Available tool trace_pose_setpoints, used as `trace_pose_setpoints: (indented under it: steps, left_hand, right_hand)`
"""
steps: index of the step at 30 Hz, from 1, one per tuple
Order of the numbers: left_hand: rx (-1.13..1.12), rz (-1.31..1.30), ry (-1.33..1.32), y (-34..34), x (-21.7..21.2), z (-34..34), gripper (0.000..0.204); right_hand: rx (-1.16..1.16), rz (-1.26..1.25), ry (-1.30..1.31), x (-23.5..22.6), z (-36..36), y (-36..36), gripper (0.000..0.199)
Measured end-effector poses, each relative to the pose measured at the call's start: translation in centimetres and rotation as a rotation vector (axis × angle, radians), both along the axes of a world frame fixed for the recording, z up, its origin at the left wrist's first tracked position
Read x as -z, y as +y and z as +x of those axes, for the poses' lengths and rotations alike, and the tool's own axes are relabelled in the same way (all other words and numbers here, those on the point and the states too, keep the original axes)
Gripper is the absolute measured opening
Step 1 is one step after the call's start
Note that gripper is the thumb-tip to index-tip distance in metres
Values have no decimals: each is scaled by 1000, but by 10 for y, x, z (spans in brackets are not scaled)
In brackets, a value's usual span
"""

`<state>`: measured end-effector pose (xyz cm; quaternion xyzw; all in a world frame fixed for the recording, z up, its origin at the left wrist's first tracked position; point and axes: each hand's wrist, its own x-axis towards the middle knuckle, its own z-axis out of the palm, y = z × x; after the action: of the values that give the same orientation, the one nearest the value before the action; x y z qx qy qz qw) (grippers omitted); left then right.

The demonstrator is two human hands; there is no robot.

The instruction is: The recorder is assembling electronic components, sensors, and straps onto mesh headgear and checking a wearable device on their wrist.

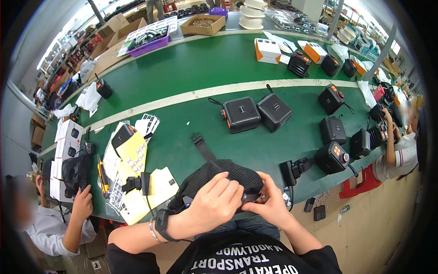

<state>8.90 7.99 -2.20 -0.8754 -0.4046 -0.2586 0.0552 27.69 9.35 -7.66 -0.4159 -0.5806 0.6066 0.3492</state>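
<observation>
A black mesh pouch [214, 176] lies at the near edge of the green table [191, 73], with a dark object partly inside its opening. My left hand [214, 201] lies over the front of the pouch, fingers curled onto the mesh. My right hand [269, 203] pinches the pouch's right end, next to the dark object. A black strap [203, 148] runs away from the pouch toward the table's middle. A black watch [160, 223] sits on my left wrist.
Several black box-shaped devices [242, 114] lie across the table, one with a strap [333, 157] near my right. Yellow sheets [132, 153] and white boxes [68, 132] lie at left. Two people sit nearby, one at left [50, 223], one at right [401, 146]. Cardboard boxes [203, 25] stand at the back.
</observation>
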Motion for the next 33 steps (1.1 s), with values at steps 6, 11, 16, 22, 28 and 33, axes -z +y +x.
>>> trace_pose_setpoints:
  steps: [6, 11, 16, 22, 28, 33]
  left_hand:
    - [58, -24, 52, -6, 9, 19, 25]
    - [-46, -210, 124, -25, -2, 16, 26]
    - [-443, -267, -273, -29, -37, -65, 31]
    - [-841, -538, -538, -96, 0, -118, 31]
    - [-570, -821, -396, -89, 39, -73, 67]
    - [-517, -1091, -597, -50, 47, -75, 36]
  right_hand:
    - [256, 84, 7, 14, 0, 14, 28]
    - [313, 273, -311, 3, 8, 23, 43]
    - [426, 626, -637, -7, 15, 44, 39]
    - [-405, 491, -558, -53, 16, 47, 83]
    - [-219, 670, -816, -10, -7, 62, 87]
    - [8, 755, -852, -4, 6, 60, 78]
